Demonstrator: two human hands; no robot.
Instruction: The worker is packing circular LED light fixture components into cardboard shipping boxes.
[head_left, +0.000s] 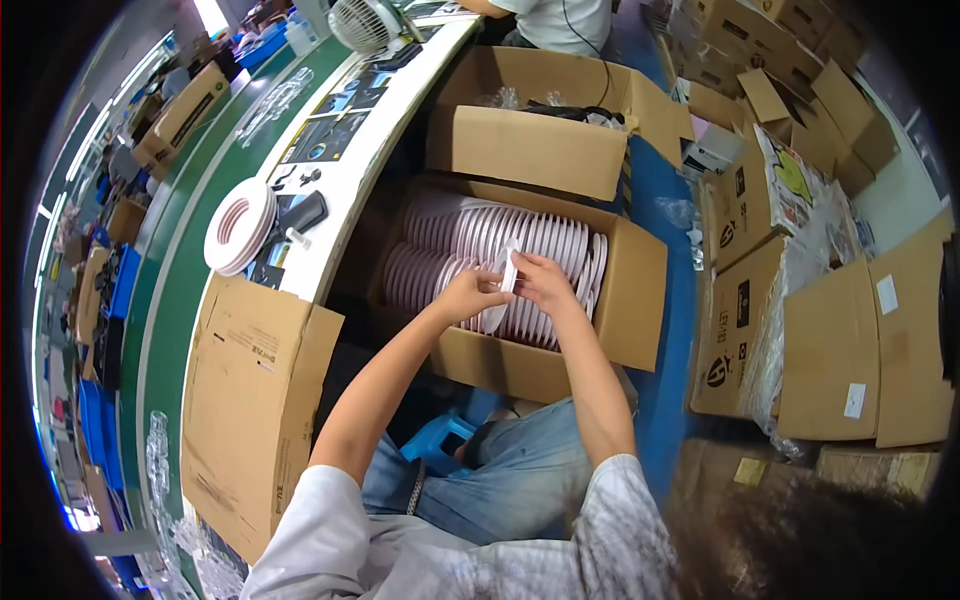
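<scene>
While both hands met over the open cardboard box [640, 290], the left hand [470, 293] and right hand [545, 280] pinched one pale pink-white ring [508, 275] between fingertips, held upright just above the packed rows of rings [470, 235]. A stack of rings [238, 226] lay on the bench [345, 215] to the left.

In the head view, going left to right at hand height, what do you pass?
Stack of pink-white rings on the bench → left hand → white ring held by both hands → right hand → flat cardboard sheets.
</scene>
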